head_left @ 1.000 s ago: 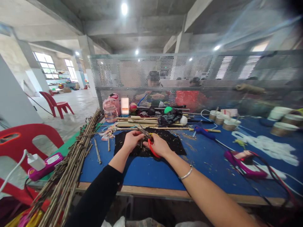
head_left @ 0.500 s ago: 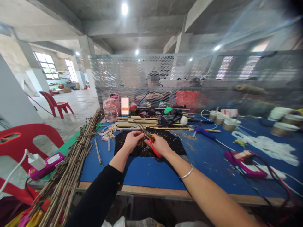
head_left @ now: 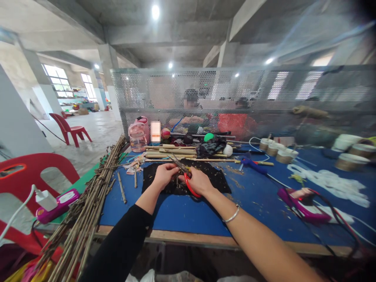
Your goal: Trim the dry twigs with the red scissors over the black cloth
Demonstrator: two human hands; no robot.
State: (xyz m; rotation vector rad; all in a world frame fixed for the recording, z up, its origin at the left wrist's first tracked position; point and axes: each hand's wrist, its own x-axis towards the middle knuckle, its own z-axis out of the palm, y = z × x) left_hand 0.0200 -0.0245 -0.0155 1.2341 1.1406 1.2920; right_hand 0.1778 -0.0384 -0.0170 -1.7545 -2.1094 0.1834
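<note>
Over a black cloth (head_left: pixel 214 178) on the blue table (head_left: pixel 188 213), both my hands work close together. My right hand (head_left: pixel 199 181) is closed on red-handled scissors (head_left: pixel 188 182), whose blades point up and left towards the other hand. My left hand (head_left: pixel 164 174) pinches a small dark twig piece (head_left: pixel 177 175) right at the blades; what it is exactly I cannot make out. Bits of cut debris lie scattered on the cloth.
A long bundle of thin sticks (head_left: pixel 94 196) lies along the left table edge. Cut bamboo pieces (head_left: pixel 170 150), a pink jug (head_left: pixel 138 135), a blue glue gun (head_left: pixel 254 164), tape rolls (head_left: pixel 277 150) and a purple tool with cables (head_left: pixel 302 203) sit around. People sit behind the mesh screen (head_left: pixel 235 90). Red chairs stand left.
My hands have stayed over the cloth, with only small shifts of the scissors and fingers.
</note>
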